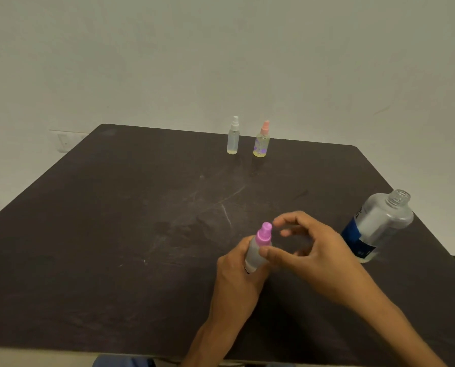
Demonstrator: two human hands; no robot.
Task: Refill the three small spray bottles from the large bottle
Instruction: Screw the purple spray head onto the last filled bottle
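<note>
- In the lower middle of the frame, the left hand (237,263) wraps its fingers around the body of a small spray bottle (255,254) with a purple pump top (264,234), holding it tilted a little to the right above a dark table (115,234).
- The right hand (313,250) is just beside the top, fingers curled and spread apart; the thumb touches the bottle near its neck, and the forefinger tip is close to the nozzle without clearly pinching it.
- This bottle looks like light, thin plastic, smooth and likely slippery if wet. The firm body suits a steady grip, while the ribbed purple collar is probably the place to twist.
- The large bottle (377,226) stands at the right edge of the frame, cap off, clear with a blue label. It seems heavier and would slosh, so a grasp round its wide middle looks safest.
- Two more small spray bottles stand close together at the table's far edge, upper middle: one clear with a white top (233,139), one yellowish with a pink top (261,141).
- Nothing lies between the hands and the large bottle.
</note>
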